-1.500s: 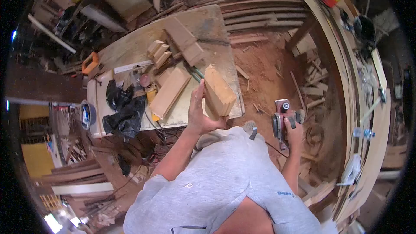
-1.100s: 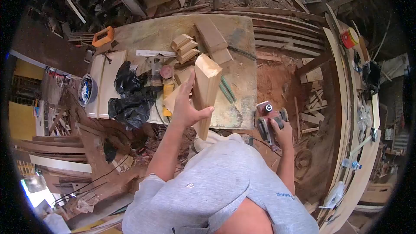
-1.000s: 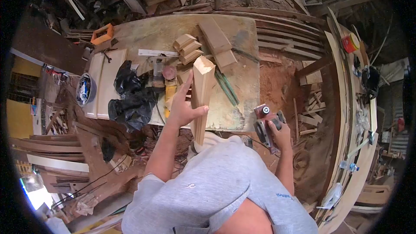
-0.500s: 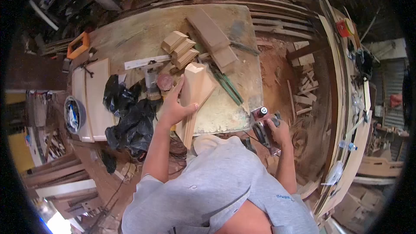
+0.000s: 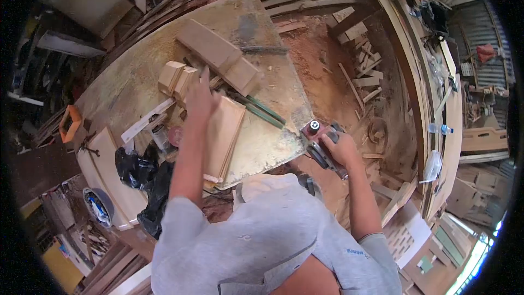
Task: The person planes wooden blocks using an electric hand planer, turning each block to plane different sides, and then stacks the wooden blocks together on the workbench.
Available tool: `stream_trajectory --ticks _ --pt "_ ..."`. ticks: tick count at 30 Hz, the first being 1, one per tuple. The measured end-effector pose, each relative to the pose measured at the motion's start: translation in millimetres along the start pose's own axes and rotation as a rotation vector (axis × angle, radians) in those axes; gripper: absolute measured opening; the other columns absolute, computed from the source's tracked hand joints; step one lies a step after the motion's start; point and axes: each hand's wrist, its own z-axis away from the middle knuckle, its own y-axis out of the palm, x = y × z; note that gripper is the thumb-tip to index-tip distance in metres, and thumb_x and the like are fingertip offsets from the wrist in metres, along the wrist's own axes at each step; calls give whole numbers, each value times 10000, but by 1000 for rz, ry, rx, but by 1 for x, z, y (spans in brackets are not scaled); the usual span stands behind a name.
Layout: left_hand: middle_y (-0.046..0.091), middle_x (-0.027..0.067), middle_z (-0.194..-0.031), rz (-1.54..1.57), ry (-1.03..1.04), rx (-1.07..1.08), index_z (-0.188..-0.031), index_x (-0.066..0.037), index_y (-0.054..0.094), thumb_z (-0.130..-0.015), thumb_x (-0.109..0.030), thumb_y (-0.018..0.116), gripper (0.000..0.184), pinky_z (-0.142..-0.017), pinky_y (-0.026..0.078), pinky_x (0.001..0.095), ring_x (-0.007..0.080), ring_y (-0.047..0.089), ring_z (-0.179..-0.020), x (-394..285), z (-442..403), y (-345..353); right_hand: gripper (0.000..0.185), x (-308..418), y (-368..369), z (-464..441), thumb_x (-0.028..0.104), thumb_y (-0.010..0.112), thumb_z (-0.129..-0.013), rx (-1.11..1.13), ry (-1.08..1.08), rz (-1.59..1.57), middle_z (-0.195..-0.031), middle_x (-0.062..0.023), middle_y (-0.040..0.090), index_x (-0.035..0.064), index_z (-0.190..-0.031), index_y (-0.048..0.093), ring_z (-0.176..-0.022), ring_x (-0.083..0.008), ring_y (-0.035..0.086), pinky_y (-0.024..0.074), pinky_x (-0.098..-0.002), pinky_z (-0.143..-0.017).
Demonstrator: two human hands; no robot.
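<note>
Left hand (image 5: 200, 100) is overlapping the stacked wood blocks (image 5: 173, 78) in view, its fingers extending forward; blur is preventing a reading of whether it is touching or gripping a block. Right hand (image 5: 339, 149) is gripping a power tool (image 5: 321, 147) by its rear handle, holding it at the near right corner of the worktable (image 5: 259, 155); whether tool and table are touching cannot be told. Just right of the left forearm, a wooden board (image 5: 225, 137) is lying on the worktable, its near end pointing toward the person. Green strips (image 5: 266, 112) are lying to its right. Beyond these, a brown plank (image 5: 209, 46) is resting diagonally. Left of the forearm, a black plastic bag (image 5: 135, 168) is lying crumpled.
</note>
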Motion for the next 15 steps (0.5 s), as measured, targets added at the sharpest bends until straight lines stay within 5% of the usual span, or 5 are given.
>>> stream_trajectory --ticks 5,8,11,15 --pt "306 196 -1845 -566 511 -112 -1799 -164 299 -806 -86 911 1169 -1326 401 595 402 352 -1686 22 -154 5 625 -5 0 0 631 710 -1010 18 30 35 -1151 -326 802 45 -1166 860 -1118 -505 765 590 -565 -1028" --pt "344 192 -1826 -694 682 90 -1768 -146 340 -750 -124 968 1196 -1331 410 574 384 377 -1672 42 -206 32 616 -12 4 -1 633 708 -1011 30 30 40 -1148 -324 804 64 -1190 863 -1113 -502 767 585 -572 -1034" --pt "457 199 -1736 -810 637 304 -1689 -105 419 -663 -269 1030 1206 -1309 452 535 387 425 -1633 3 -211 -2 612 -15 3 2 637 699 -1016 30 24 52 -1162 -319 806 100 -1265 852 -1114 -499 769 585 -573 -1036" --pt "577 210 -1573 -510 466 174 -1583 -53 490 -539 -426 1056 1245 -1246 513 535 419 524 -1529 -72 -142 -54 632 -27 6 4 655 679 -1028 52 27 50 -1209 -328 797 146 -1377 815 -1162 -490 761 580 -570 -1053"
